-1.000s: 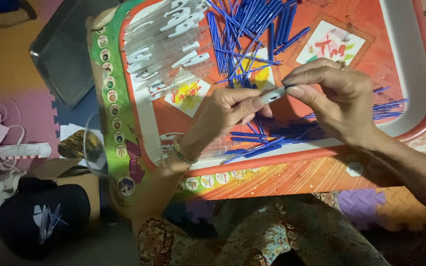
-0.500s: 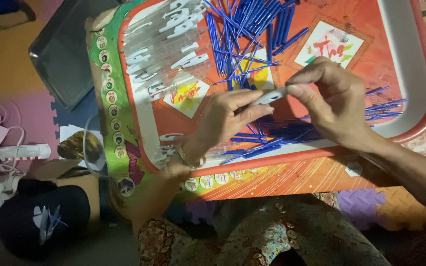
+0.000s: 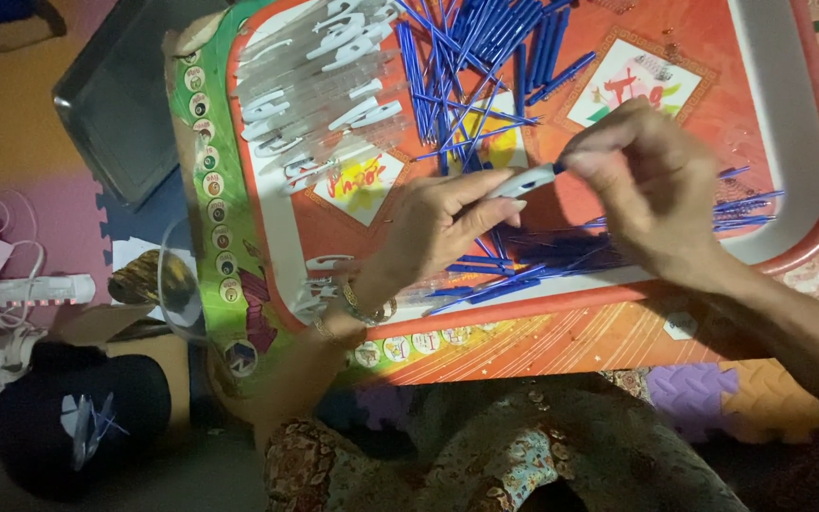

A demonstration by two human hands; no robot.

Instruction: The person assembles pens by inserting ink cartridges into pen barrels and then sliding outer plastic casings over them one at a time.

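You hold a pen barrel (image 3: 521, 180), white-clear, over the middle of the orange tray (image 3: 789, 142). Your left hand (image 3: 443, 223) has its grip clamped on the barrel's lower end; your right hand (image 3: 651, 180) pinches the other end, fingertips together on it. Blue refills (image 3: 471, 57) lie heaped at the tray's top, more blue refills under your hands near the front rim. Clear pen barrels (image 3: 319, 66) are piled top left. The tray sits on a green-edged desk (image 3: 210, 190). A dark cap (image 3: 78, 427) is on the floor far left.

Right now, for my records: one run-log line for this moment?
left hand: holds pen barrel | right hand: at barrel tip | over orange tray
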